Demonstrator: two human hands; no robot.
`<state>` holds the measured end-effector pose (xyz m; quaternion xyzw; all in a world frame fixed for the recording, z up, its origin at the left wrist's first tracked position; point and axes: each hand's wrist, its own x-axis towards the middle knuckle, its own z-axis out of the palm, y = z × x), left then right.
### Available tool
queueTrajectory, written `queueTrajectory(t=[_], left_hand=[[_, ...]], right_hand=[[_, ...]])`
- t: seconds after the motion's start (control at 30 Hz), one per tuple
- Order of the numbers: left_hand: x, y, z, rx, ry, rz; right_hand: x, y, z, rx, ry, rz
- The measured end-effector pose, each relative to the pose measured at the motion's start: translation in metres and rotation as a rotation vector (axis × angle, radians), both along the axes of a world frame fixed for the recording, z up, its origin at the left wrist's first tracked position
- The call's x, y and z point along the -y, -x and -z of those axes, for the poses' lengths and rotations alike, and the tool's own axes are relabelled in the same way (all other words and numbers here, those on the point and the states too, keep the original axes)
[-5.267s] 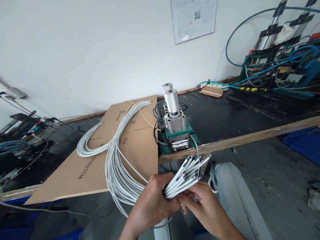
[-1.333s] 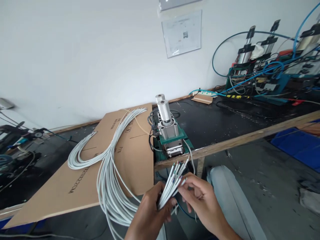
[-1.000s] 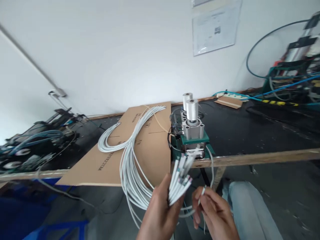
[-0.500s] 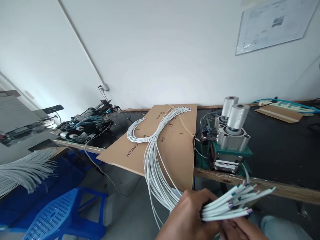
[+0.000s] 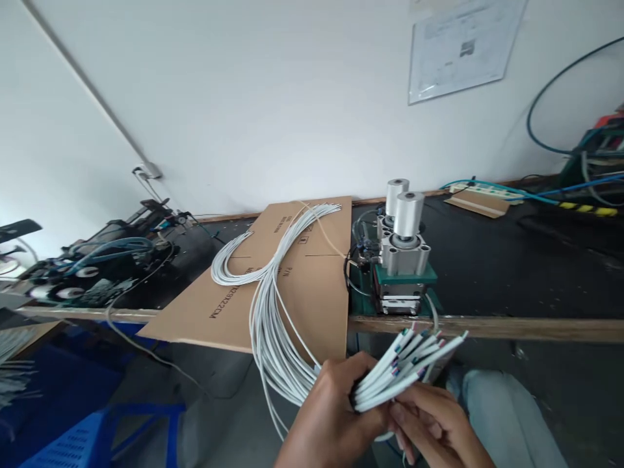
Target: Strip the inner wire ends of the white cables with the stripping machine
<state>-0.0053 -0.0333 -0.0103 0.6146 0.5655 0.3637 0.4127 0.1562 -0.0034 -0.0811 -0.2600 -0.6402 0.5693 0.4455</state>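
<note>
Fingers of the left hand are wrapped round the white cables, ends fanned near the machine; right hand pinch can't be made out, cables probably best held snug

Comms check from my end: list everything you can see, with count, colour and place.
white cables: many, white, cardboard to left hand
cardboard sheet: one, brown, on bench
bench: one, black top, centre
press-like machine: one, silver and green, bench edge
power strip: one, whitish, by wall
cardboard piece: one, brown, before strip
posted sheet: one, pale, wall
machinery: uncounted, dark, far left
stool: one, blue, lower left
leg: one visible, pale blue, lower right
left hand, right hand: two, bare, lower centre
</note>
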Motion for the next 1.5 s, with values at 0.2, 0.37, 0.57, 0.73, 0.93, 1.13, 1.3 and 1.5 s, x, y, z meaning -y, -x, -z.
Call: queueTrajectory(t=[0.2, 0.37, 0.57, 0.73, 0.93, 1.13, 1.3, 1.5], left_hand=[[-0.002, 0.002, 0.004, -0.027, -0.038, 0.007], [-0.002, 0.003, 0.004, -0.042, -0.059, 0.023], [0.001, 0.005, 0.003, -0.029, -0.080, -0.035], [-0.002, 0.003, -0.001, -0.032, -0.084, 0.000], [-0.005, 0.002, -0.001, -0.056, -0.053, 0.038], [-0.008, 0.001, -0.002, -0.084, -0.048, 0.071], [-0.008, 0.000, -0.002, -0.240, -0.076, 0.101], [-0.009, -0.003, -0.004, -0.407, -0.049, 0.190]], right_hand=[[0.006, -0.002, -0.005, 0.140, 0.079, 0.012], [0.006, -0.005, -0.015, 0.202, 0.012, 0.034], [0.003, -0.005, -0.015, 0.271, -0.140, -0.010], [-0.001, -0.004, -0.017, 0.237, -0.213, -0.032], [-0.003, -0.005, -0.017, 0.197, -0.212, -0.041], [-0.003, -0.010, -0.014, 0.212, -0.185, -0.013], [-0.004, -0.018, -0.029, 0.298, -0.255, -0.023], [-0.003, -0.026, -0.039, 0.376, -0.269, -0.022]])
